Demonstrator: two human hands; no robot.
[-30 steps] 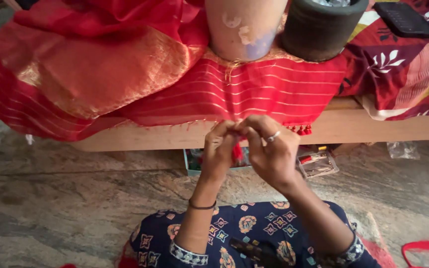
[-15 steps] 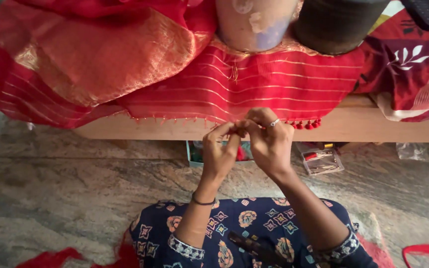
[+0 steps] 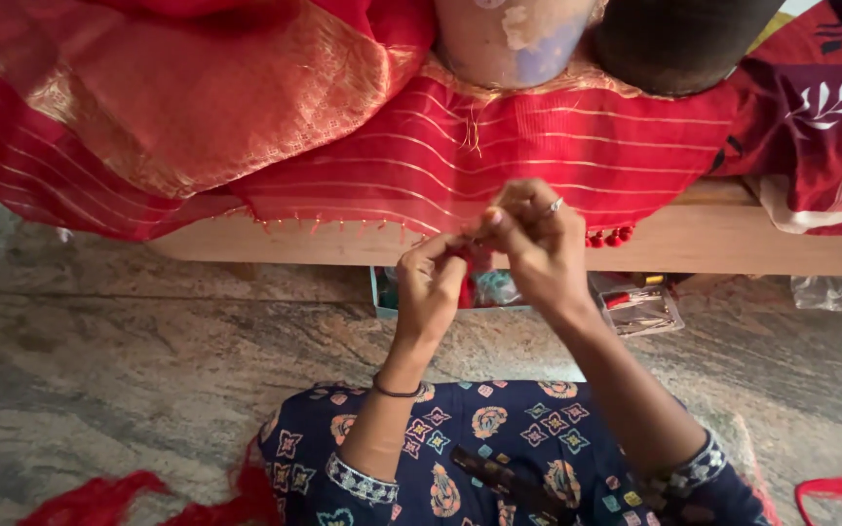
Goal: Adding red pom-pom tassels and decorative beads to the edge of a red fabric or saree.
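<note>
A red sari cloth [image 3: 499, 156] with gold stripes and a gold border hangs over the edge of a low wooden bench [image 3: 713, 244]. My left hand [image 3: 433, 282] and my right hand [image 3: 528, 239] meet at the cloth's lower hem, fingers pinched on red thread of the fringe [image 3: 468, 255]. The right hand wears a ring, the left wrist a dark bangle. Small red tassels [image 3: 608, 237] hang from the hem just right of my hands.
On the bench stand a pale pot [image 3: 514, 39] and a black cylinder [image 3: 679, 44], with a red leaf-print fabric [image 3: 821, 117] at right. Small boxes of sewing items [image 3: 640, 307] lie under the bench. Loose red thread [image 3: 99, 497] lies on the stone floor.
The view has shifted so the bench and cloth sit lower and closer. My hands stay together at the hem, working the thread, and have risen slightly toward it.
</note>
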